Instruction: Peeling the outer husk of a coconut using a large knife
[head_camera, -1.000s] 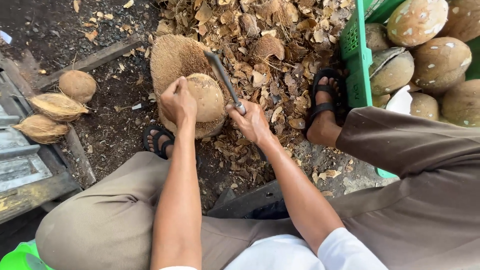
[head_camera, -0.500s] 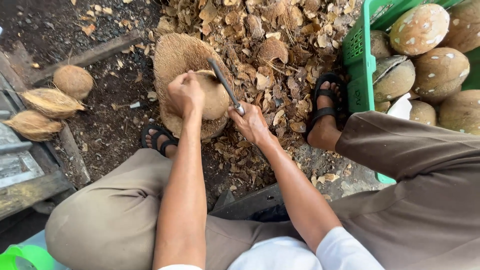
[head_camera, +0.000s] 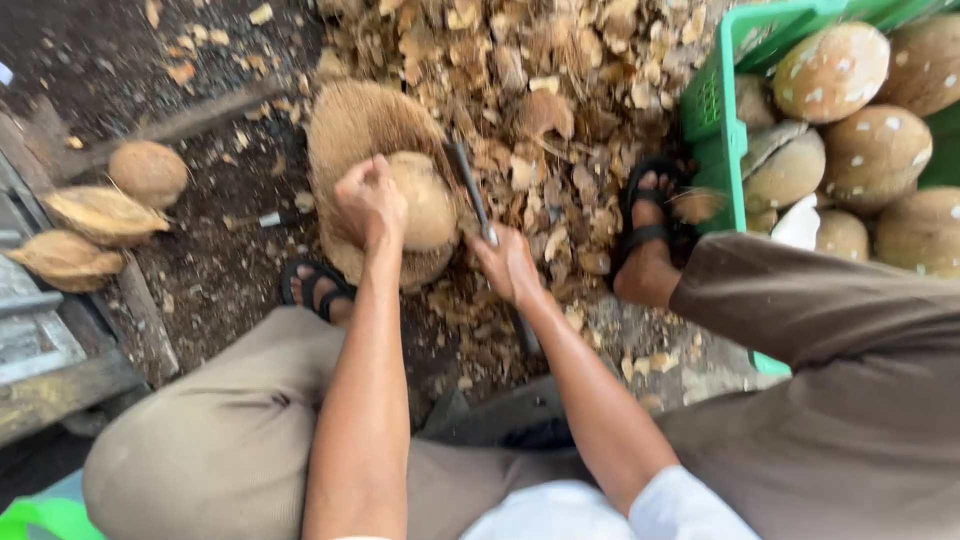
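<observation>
My left hand (head_camera: 370, 200) grips a pale, peeled coconut (head_camera: 425, 200) from its left side, holding it on a round fibrous chopping block (head_camera: 350, 125). My right hand (head_camera: 508, 265) is closed on the handle of a long dark knife (head_camera: 468, 185). Its blade lies against the right side of the coconut, pointing away from me. My feet in black sandals (head_camera: 645, 215) rest on either side of the block.
A heap of husk chips (head_camera: 540, 90) covers the ground behind the block. A green crate (head_camera: 715, 110) at right holds several peeled coconuts (head_camera: 830, 70). At left lie a brown coconut (head_camera: 148, 172), two husk pieces (head_camera: 100, 212) and wooden planks (head_camera: 60, 380).
The knife blade has come down against the right side of the coconut. My left hand has shifted slightly on the coconut.
</observation>
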